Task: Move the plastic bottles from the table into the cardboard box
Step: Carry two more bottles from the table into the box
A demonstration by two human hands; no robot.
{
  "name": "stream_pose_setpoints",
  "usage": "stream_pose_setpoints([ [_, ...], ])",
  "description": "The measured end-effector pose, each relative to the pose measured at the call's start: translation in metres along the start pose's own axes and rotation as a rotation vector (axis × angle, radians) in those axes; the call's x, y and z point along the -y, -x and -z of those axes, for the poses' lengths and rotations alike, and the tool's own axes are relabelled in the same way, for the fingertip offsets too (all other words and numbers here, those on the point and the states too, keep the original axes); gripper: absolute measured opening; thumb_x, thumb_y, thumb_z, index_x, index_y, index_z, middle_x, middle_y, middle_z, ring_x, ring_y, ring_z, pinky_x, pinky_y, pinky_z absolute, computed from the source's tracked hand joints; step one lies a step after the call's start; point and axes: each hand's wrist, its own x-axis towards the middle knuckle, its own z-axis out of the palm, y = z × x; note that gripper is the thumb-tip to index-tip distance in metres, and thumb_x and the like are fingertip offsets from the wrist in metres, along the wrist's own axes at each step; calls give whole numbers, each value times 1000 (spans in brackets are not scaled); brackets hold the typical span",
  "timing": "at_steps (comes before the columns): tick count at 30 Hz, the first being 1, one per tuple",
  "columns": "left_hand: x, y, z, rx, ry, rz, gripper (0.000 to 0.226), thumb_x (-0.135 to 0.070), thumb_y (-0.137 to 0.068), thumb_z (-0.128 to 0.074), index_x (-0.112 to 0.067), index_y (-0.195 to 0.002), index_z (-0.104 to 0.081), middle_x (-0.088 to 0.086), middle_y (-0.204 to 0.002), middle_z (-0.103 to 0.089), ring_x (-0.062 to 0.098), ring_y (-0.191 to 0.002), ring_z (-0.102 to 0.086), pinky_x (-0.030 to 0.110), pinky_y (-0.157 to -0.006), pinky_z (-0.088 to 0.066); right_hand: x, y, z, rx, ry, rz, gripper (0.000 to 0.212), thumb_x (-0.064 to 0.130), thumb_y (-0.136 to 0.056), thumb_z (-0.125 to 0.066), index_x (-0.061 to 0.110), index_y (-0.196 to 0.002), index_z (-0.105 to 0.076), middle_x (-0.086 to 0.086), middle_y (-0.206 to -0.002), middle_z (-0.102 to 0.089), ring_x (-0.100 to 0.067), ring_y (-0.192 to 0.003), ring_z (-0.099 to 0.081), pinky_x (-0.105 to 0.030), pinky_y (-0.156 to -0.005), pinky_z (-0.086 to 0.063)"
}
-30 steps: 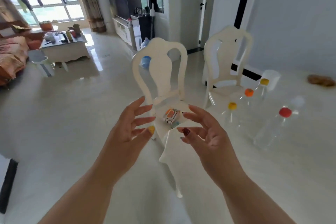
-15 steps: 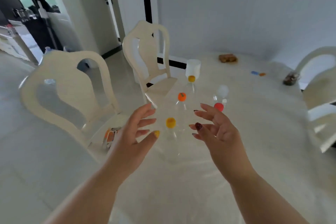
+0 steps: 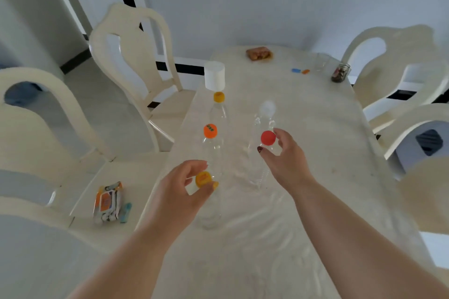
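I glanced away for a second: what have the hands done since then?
Both hands reached forward over the table. The left hand now curls around the yellow-capped bottle; the right hand closes on the red-capped bottle. All the bottles stand where they were; none is lifted yet.

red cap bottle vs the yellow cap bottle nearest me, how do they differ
The red cap bottle stands farther up the table, at the right hand; the yellow cap bottle is nearer, at the left hand. Cap colours differ: red against yellow. Both are clear, upright, capped plastic bottles, each with fingers curled around its neck.
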Motion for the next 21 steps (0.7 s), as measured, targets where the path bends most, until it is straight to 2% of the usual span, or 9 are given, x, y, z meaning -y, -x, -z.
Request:
stream_pose_setpoints([
  [3,8,0,-1,28,16,11,43,-60,-66,-74,-47,-106,-67,-27,-101,-72,-3,-102,-68,27,-94,-53,-10,-5,-14,-23,19,-6,44,31,-88,-70,24,-129,-54,10,-119,-57,-18,-122,-54,-25,-90,-34],
  [5,9,1,-2,51,47,9,38,-55,-66,-78,-45,-102,-69,-24,-98,-74,-4,-101,-68,25,-93,-51,-13,-9,-18,-67,35,-2,37,30,-89,-71,21,-122,-58,5,-119,-59,-20,-116,-56,-26,-88,-36],
  [10,17,5,-2,54,119,-15,25,-23,-78,-84,-36,-96,-73,-21,-103,-77,-3,-107,-68,25,-98,-48,-12,-8,-23,-116,70,58,24,28,-92,-68,16,-111,-62,-2,-112,-64,-21,-104,-58,-28,-80,-38],
  [12,20,9,-3,49,144,-31,25,-26,-78,-82,-36,-98,-74,-23,-107,-76,-3,-110,-67,27,-99,-48,-14,4,-23,-112,45,96,18,26,-93,-67,16,-106,-61,0,-106,-65,-22,-101,-59,-30,-79,-42],
  [16,9,10,0,73,218,-100,26,-46,-76,-75,-40,-101,-71,-21,-114,-75,1,-117,-65,35,-102,-49,-17,35,-10,-178,-46,114,10,29,-90,-68,25,-96,-61,7,-97,-67,-16,-96,-62,-32,-81,-50],
  [18,-4,7,2,107,262,-136,25,-49,-76,-73,-40,-100,-70,-19,-113,-76,3,-116,-67,36,-101,-50,-12,52,2,-210,-75,103,9,34,-88,-69,31,-92,-61,10,-95,-68,-11,-96,-63,-34,-81,-53],
  [21,-30,8,2,170,277,-219,23,-49,-77,-73,-39,-97,-70,-19,-107,-77,2,-109,-70,33,-97,-52,-6,82,23,-264,-60,127,12,37,-86,-71,32,-94,-63,12,-92,-68,-12,-92,-64,-38,-77,-55],
])
